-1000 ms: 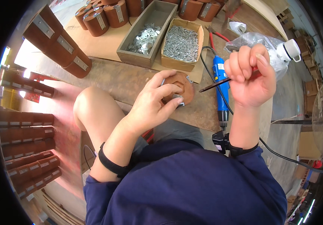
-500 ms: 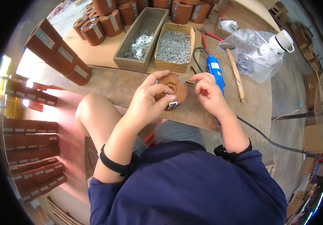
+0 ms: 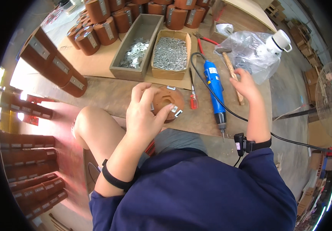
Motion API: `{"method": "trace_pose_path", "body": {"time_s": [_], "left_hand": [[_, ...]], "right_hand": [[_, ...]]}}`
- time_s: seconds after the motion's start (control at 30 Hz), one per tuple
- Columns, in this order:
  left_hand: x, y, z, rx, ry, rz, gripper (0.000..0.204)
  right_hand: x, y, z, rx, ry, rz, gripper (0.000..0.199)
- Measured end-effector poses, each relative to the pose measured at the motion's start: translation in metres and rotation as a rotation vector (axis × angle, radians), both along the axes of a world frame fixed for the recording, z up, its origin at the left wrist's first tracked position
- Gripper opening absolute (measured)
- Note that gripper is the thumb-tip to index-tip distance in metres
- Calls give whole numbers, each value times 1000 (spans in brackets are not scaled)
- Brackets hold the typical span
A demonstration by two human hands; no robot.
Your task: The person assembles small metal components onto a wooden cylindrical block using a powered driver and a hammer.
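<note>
My left hand [image 3: 144,111] grips a round reddish-brown block [image 3: 162,98], its fingers at the left side and its thumb over the face. That face has a hexagonal recess, and small metal pieces sit at its rim. By the thumb tip is a small shiny metal plate [image 3: 174,109]. My right hand [image 3: 248,86] is over the wooden handle of a hammer [image 3: 229,63], fingers apart; the hammer lies on the table. Between my hands, a screwdriver [image 3: 194,101] with a red clear handle and a blue electric screwdriver [image 3: 214,86] lie on the tabletop.
A wooden box of flat metal plates [image 3: 137,73] and a carton of screws [image 3: 170,76] stand ahead. Brown cylinders [image 3: 106,32] are stacked behind, with a leaning-looking column [image 3: 54,63] at left. Right: red-handled pliers [image 3: 206,39], a plastic bag [image 3: 246,46], a white bottle [image 3: 280,40] and a black cable [image 3: 289,141].
My right hand has moved right, from beside the brown block to the hammer handle, uncovering the red screwdriver and the blue tool. My left hand stays on the block, which looks turned.
</note>
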State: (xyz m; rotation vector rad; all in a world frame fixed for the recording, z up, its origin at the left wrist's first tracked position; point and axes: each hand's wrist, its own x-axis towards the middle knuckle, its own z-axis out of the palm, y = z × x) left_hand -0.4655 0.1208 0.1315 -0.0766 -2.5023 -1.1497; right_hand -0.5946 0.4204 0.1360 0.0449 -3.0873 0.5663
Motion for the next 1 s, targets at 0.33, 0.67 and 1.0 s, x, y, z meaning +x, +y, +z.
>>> {"method": "trace_pose_path", "body": {"time_s": [0.33,0.67,1.0], "left_hand": [[-25,-22,2,26,-50,-248,53],[-41,-32,18,-233,-123,-714,77],[-6,-15,15,-407,-245,-7,84]], "right_hand": [[-25,40,-60,-74,-40,-154,42],[43,-17,46,-843,209,43,24],[96,-63,85,-1079,35,236,30]]}}
